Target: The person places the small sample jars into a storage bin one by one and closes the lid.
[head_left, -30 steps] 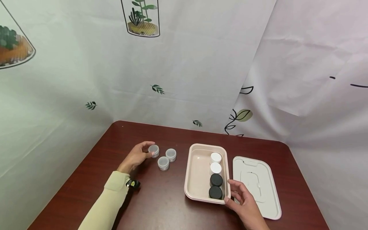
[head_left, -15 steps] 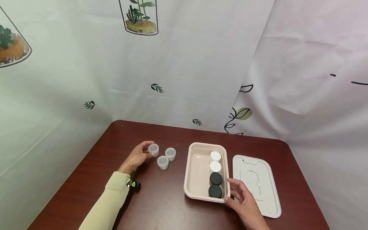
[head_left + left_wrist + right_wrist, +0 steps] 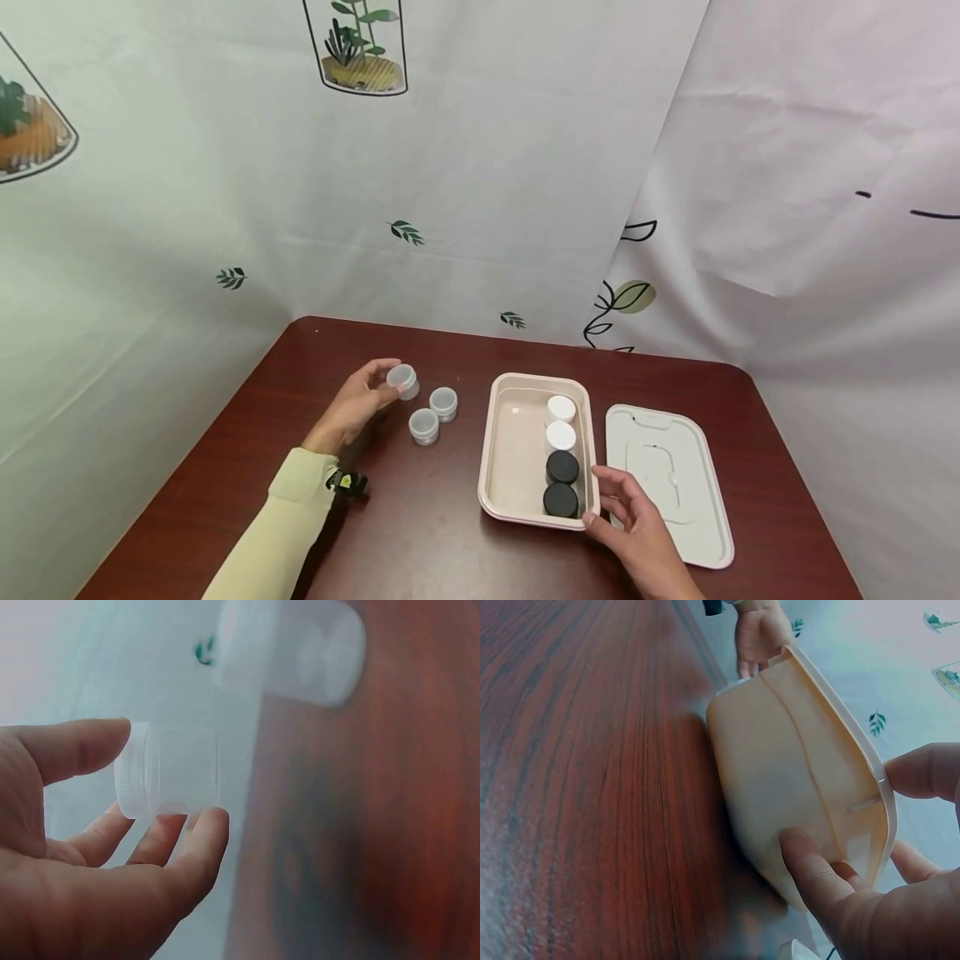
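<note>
My left hand pinches a small clear plastic jar between thumb and fingertips and holds it tilted just above the table; the left wrist view shows that jar lying sideways in my fingers. Two more clear jars stand on the table right beside it. My right hand grips the near right corner of a beige tray, thumb on the outer wall and fingers at the rim. Inside the tray, along its right wall, stand two white-lidded jars and two black-lidded jars in a row.
The tray's white lid lies flat on the dark red table to the right of the tray. A pale printed cloth hangs close behind and on both sides of the table. A small black object sits at my left wrist.
My left hand has lifted the clear jar off the table and tilted it. My right hand and the tray have stayed put.
</note>
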Demonstrator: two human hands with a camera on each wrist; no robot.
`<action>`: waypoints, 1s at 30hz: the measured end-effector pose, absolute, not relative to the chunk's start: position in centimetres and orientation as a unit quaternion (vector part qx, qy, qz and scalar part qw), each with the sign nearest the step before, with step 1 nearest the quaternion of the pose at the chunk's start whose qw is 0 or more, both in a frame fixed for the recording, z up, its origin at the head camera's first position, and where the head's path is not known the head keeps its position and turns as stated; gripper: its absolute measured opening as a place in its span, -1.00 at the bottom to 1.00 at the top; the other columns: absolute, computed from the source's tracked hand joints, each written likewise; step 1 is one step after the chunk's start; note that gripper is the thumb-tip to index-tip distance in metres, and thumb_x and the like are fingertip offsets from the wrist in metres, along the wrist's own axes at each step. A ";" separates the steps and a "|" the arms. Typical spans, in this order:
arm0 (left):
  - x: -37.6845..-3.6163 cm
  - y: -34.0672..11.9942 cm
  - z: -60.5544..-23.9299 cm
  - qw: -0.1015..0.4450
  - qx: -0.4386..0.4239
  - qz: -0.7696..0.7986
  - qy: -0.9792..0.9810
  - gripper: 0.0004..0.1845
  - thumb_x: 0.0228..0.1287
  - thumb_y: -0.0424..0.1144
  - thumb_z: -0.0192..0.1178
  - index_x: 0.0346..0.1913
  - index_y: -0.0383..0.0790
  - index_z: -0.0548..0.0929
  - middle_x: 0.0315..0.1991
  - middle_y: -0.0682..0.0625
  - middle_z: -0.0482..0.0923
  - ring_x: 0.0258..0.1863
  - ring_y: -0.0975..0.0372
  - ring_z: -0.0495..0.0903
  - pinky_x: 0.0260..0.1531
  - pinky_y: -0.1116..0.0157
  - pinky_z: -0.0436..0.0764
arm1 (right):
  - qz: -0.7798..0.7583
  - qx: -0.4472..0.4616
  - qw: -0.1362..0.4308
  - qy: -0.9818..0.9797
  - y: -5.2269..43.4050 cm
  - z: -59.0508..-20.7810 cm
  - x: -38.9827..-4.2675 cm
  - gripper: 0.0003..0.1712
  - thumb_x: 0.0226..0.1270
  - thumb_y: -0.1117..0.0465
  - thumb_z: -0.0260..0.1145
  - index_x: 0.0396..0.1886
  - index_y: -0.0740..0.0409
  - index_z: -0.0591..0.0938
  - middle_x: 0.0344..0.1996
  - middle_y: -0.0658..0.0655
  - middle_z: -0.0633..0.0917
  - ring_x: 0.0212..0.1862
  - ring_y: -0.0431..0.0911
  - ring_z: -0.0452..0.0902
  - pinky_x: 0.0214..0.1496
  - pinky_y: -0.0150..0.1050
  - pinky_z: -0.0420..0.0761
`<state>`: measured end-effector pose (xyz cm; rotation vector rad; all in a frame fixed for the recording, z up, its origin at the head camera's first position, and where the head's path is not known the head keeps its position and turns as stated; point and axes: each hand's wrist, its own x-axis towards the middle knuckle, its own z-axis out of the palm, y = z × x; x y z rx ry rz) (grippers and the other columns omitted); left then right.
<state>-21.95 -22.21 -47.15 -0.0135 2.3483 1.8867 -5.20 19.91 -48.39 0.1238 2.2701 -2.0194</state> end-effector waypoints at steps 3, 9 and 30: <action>-21.8 -21.4 -46.0 0.066 0.014 0.629 0.774 -0.39 0.41 -0.36 0.36 0.47 -0.26 0.45 0.22 -0.21 0.53 0.05 0.17 0.57 0.10 0.19 0.67 | -0.663 0.039 0.048 0.746 19.9 -48.3 -5.2 -0.30 0.31 0.40 0.49 0.41 0.15 0.48 0.36 0.29 0.54 0.14 -0.20 0.64 -0.03 -0.32 0.72; -21.7 -19.2 -43.9 0.078 0.056 0.636 0.766 -0.37 0.36 -0.36 0.39 0.45 -0.29 0.47 0.11 -0.12 0.56 -0.05 0.18 0.60 -0.02 0.27 0.66 | -0.663 0.035 0.040 0.747 19.8 -48.2 -5.1 -0.31 0.30 0.41 0.49 0.40 0.17 0.49 0.33 0.30 0.55 0.13 -0.20 0.64 -0.03 -0.32 0.72; -21.7 -9.7 -40.8 0.147 0.172 0.570 0.790 -0.47 0.28 -0.45 0.38 0.31 -0.22 0.59 0.11 -0.14 0.72 0.09 0.09 0.72 0.06 0.19 0.72 | -0.662 0.018 0.027 0.749 19.7 -48.3 -4.9 -0.33 0.30 0.44 0.47 0.38 0.20 0.50 0.27 0.28 0.57 0.10 -0.17 0.67 -0.05 -0.31 0.73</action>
